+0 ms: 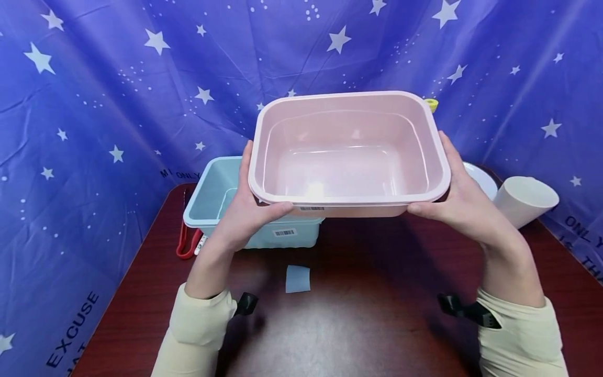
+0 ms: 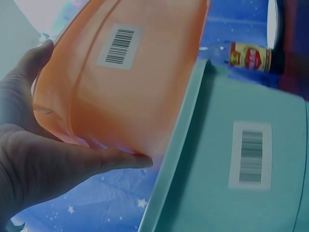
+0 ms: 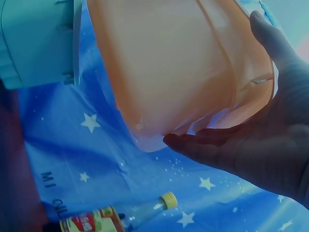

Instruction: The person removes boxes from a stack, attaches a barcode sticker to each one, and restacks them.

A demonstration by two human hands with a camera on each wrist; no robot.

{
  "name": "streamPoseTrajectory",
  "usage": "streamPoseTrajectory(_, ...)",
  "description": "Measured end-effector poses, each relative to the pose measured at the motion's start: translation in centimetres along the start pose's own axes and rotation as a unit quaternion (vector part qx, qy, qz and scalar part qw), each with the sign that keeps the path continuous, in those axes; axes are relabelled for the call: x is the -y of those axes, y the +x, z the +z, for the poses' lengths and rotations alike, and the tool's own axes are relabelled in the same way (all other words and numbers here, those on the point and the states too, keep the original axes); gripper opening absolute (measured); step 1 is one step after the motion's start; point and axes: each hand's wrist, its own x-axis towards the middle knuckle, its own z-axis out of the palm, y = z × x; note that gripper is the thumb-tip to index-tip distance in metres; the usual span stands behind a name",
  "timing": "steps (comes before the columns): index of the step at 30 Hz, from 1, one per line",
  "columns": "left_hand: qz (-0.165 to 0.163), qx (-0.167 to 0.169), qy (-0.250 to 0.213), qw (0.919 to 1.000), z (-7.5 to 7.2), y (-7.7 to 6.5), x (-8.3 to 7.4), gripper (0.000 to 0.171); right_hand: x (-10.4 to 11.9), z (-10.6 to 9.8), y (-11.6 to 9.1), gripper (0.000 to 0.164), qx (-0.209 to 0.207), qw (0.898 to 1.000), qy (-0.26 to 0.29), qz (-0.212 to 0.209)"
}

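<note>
A pink plastic basin (image 1: 348,204), with a barcode sticker on its near wall, is held up above the table and tilted so its inside faces me. My left hand (image 1: 247,207) grips its left end, thumb at the front under the rim. At the opposite end my right hand (image 1: 464,201) grips it the same way. Both wrist views show the basin's outside looking orange, with the left thumb and the right fingers against it. A light blue basin (image 1: 282,238) stands on the table behind my left hand, partly hidden by the pink one.
A small light blue square (image 1: 298,279) lies on the table (image 1: 348,324). Left of the blue basin is a red-handled tool (image 1: 188,243). A white cup (image 1: 525,199) and a white plate (image 1: 482,178) are at right. A yellow-capped bottle (image 3: 91,222) stands behind. Starry blue cloth surrounds the table.
</note>
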Motion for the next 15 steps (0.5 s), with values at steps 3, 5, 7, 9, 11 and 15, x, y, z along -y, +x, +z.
streamPoseTrajectory(3, -0.01, -0.008, 0.01, 0.9999, -0.9, -0.2, -0.1, 0.124, -0.1, 0.8, 0.6, 0.116, 0.007, 1.0, 0.004, 0.006)
streamPoseTrajectory(5, -0.015, -0.014, 0.015, 0.9997, -1.5, -0.4, -0.1, 0.125, -0.2, 1.3, 1.0, 0.116, 0.011, 1.0, 0.007, 0.008)
streamPoseTrajectory(7, -0.016, -0.018, 0.017, 0.9996, -2.1, -0.6, -0.2, 0.125, -0.3, 1.9, 1.5, 0.116, 0.015, 1.0, 0.009, 0.008)
streamPoseTrajectory(9, -0.016, -0.021, 0.019, 0.9995, -2.8, -0.8, -0.2, 0.125, -0.5, 2.5, 1.9, 0.116, 0.021, 1.0, 0.018, 0.006)
streamPoseTrajectory(11, -0.014, -0.025, 0.023, 0.9993, -3.5, -1.0, -0.3, 0.125, -0.6, 3.1, 2.4, 0.117, 0.026, 0.999, 0.031, 0.002)
streamPoseTrajectory(15, -0.013, -0.033, 0.037, 0.9987, -4.7, -1.3, -0.5, 0.124, -0.9, 4.2, 3.3, 0.116, 0.035, 0.998, 0.049, -0.008)
